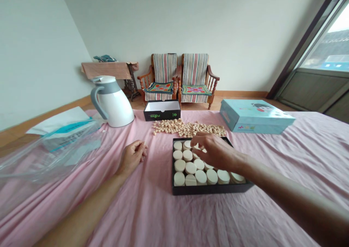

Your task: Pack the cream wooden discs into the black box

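A shallow black box (214, 189) holds rows of stacked, round, pale wooden discs (201, 177). My right hand (211, 149) reaches over the back of this box, with thumb and fingers apart and curved down. The fingertips are close to a disc (187, 144) in the back row; whether they touch it I cannot tell. The hand and forearm hide several discs on the right side. To the left of the box, my left hand (132, 155) rests on the pink cloth with its fingers curled closed. Anything inside those fingers is hidden.
Behind the black box lie many small wooden beads (188, 128). Further back stands a black box with white inside (163, 110). A light blue box (256, 118) is at right. A white and grey jug (113, 101) and clear plastic packaging (68, 145) are at left on the pink cloth (152, 210).
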The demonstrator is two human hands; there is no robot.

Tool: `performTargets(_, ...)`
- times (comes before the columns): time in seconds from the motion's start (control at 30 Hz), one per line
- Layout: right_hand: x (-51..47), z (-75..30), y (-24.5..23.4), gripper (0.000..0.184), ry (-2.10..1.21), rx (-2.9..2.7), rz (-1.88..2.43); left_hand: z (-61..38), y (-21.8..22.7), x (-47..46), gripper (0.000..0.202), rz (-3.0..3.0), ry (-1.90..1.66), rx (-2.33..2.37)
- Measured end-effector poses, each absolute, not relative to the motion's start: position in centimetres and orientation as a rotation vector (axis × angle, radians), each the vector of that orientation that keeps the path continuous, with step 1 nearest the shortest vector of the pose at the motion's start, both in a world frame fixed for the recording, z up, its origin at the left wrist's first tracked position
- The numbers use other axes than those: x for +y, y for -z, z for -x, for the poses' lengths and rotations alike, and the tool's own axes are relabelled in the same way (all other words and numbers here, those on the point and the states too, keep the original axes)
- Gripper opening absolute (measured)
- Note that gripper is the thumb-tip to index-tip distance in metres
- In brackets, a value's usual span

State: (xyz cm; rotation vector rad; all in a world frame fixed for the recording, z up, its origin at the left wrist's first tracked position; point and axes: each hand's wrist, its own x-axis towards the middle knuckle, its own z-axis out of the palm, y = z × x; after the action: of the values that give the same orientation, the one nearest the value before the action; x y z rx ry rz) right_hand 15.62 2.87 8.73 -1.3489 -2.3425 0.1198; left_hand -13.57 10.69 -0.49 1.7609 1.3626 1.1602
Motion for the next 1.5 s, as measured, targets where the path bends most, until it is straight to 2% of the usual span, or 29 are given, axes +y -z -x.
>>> performTargets(0.17, 4.6, -19.8, -8.8, 0.015, 0.004, -1.909, 1.449, 13.5, -0.6, 10.1, 0.033, -1.816, -1.268, 1.414)
performTargets(0.37, 5.5, -26.3, -3.9, 0.038, -0.140, -1.233, 1.609, 13.2, -3.9, 12.6, 0.019, -2.203, -1.179, 1.467)
performTargets(0.47, 5.4, -27.9, -1.0, 0.043, -0.147, -1.212, 1.673, 12.1, -5.6, 15.8, 0.016, -2.426, -1.066, 1.491)
performTargets(0.6, 5.4, -28.6, 0.8, 0.045, -0.148, -1.258, 1.697, 9.6, -6.5, 20.8, 0.025, -2.625, -0.950, 1.618)
performTargets(0.9, 5.6, -27.9, 1.4, 0.044, -0.209, -1.340, 1.737, 6.7, -4.2, 28.5, 0.034, -2.763, -0.529, 1.867)
performTargets(1.1, 5.5, -27.4, 1.1, 0.042, -0.219, -1.327, 1.700, 7.8, -5.0, 27.5, 0.032, -2.927, -0.421, 1.768)
performTargets(1.2, 5.5, -27.5, 0.8, 0.041, -0.205, -1.296, 1.667, 8.5, -7.0, 24.5, 0.014, -3.056, -0.523, 1.680)
performTargets(1.27, 5.6, -27.2, 0.0, 0.040, -0.211, -1.291, 1.631, 8.6, -8.5, 21.8, 0.013, -3.152, -0.603, 1.605)
performTargets(1.37, 5.8, -25.7, -2.8, 0.039, -0.334, -1.314, 1.525, 7.9, -10.3, 17.5, 0.018, -3.293, -0.658, 1.466)
performTargets(1.5, 6.2, -23.0, -8.2, 0.047, -0.690, -1.295, 1.254, 5.8, -11.1, 12.7, 0.021, -3.446, -0.691, 1.254)
